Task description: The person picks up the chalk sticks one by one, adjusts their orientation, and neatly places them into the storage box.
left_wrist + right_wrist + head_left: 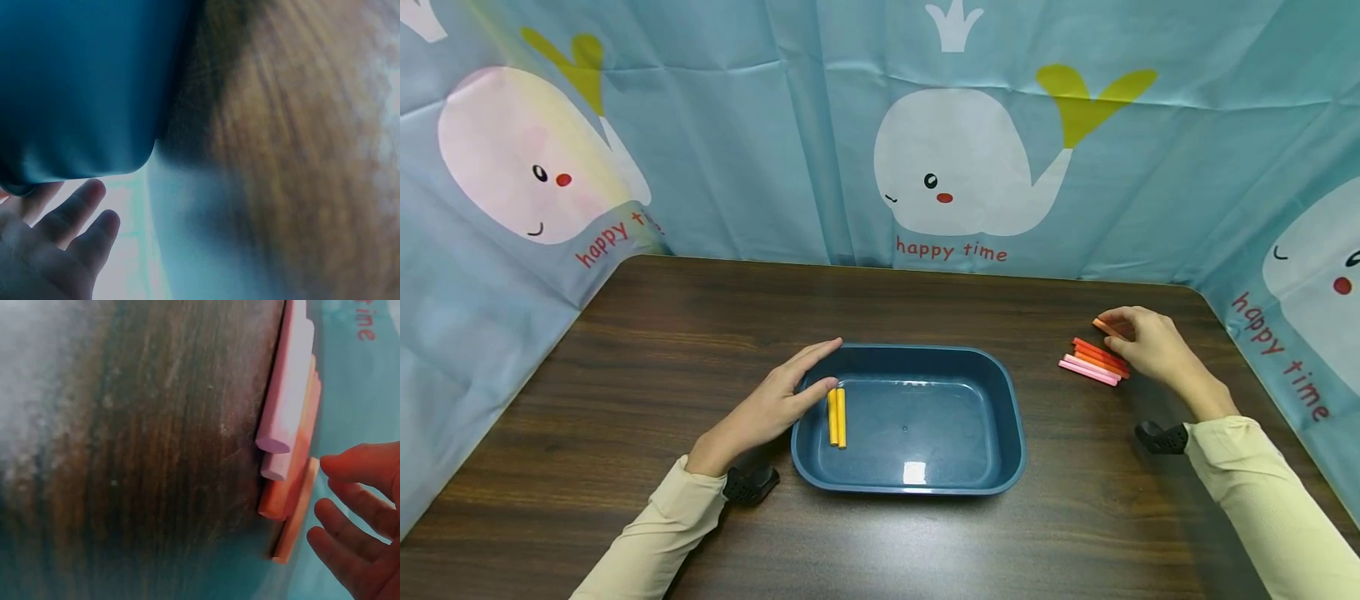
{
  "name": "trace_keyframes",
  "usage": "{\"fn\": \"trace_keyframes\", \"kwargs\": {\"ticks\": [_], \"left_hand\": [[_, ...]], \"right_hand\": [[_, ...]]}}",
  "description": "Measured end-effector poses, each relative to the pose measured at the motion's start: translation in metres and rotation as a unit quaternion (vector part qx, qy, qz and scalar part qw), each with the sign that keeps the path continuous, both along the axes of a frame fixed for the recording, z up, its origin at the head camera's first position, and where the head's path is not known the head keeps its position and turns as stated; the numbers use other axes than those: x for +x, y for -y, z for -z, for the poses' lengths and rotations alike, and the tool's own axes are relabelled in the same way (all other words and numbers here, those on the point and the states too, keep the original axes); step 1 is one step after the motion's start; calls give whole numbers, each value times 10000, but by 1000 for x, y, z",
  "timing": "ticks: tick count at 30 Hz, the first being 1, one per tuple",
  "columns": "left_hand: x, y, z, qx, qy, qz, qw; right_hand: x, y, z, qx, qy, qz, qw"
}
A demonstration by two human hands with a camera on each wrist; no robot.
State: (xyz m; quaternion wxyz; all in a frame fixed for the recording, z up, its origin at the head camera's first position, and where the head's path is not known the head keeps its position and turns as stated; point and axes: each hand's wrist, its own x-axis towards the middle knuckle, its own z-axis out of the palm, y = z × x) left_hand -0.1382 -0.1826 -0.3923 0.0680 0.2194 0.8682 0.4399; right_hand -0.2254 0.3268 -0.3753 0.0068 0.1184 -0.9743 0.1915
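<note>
A blue plastic tub (906, 490) stands on the table with two yellow sticks (841, 418) lying side by side at its left end. My left hand (763, 408) rests at the tub's far left corner, thumb over the rim near the yellow sticks, fingers extended. In the left wrist view, fingers (78, 215) are spread beside the tub's wall. At the right, my right hand (1150, 342) bends over a light orange stick (1101, 325), thumb and index finger apart on either side; contact is unclear. Pink sticks (1086, 372) and orange-red sticks (1093, 348) lie together below it.
A dark wood-grain table (715, 308) lies under everything. Behind and at both sides hangs a light blue cloth (722, 167) printed with whales, meeting the table's edges. Each wrist wears a black device (1161, 437).
</note>
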Motion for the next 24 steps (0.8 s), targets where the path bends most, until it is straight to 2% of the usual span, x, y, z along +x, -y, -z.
{"fn": "trace_keyframes", "kwargs": {"ticks": [7, 15, 24], "left_hand": [[-1, 1, 1, 19, 8, 12, 10000], [0, 0, -1, -7, -18, 1, 10000], [0, 0, -1, -2, -2, -21, 10000]], "right_hand": [[-9, -5, 4, 181, 1, -63, 9998], [-12, -10, 7, 383, 479, 28, 9981], [-13, -10, 8, 573, 376, -33, 9976]]}}
